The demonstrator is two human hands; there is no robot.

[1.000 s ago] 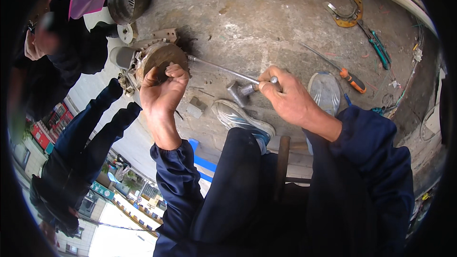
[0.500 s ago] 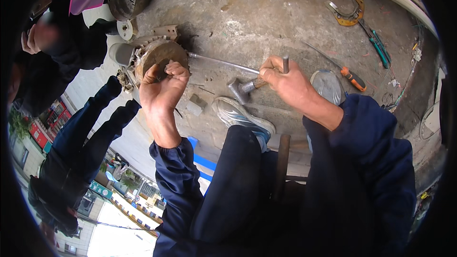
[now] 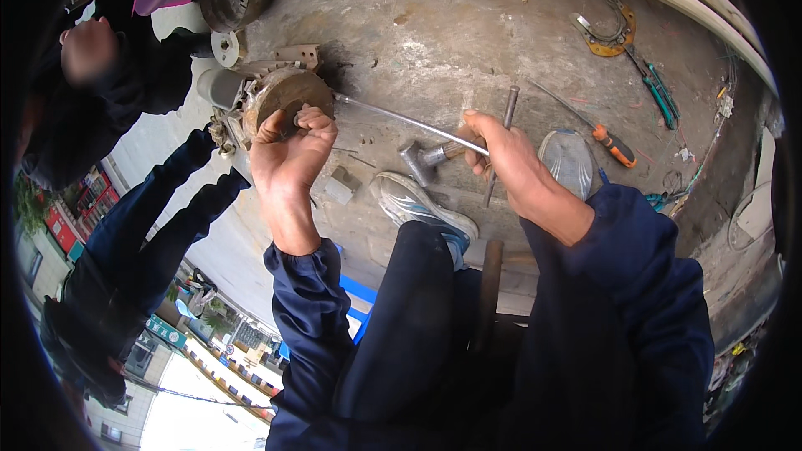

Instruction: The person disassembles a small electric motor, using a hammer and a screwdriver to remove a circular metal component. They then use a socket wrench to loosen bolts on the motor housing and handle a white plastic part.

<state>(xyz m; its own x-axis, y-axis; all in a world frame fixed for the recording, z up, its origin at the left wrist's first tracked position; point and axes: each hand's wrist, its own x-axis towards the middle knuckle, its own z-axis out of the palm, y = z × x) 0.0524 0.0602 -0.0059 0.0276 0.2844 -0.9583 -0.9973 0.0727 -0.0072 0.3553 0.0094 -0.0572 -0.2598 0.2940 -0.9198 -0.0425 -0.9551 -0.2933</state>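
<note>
Left hand (image 3: 288, 150) is gripping the round rusty motor part (image 3: 280, 100) on the concrete floor (image 3: 468, 25), probably steadying it, while the right hand (image 3: 501, 154) is clenching a hammer (image 3: 426, 157) and a steel punch (image 3: 499, 142), with an orange screwdriver (image 3: 606, 138) lying further right.

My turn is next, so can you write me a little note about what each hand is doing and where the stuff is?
Left hand: grip on the round rusty motor part on the concrete floor.
Right hand: holds the hammer and a dark metal punch.
A thin metal rod runs from the part toward the right hand.
Orange-handled screwdriver lies to the right.
Done: part steadied. Left: cannot tell.
</note>
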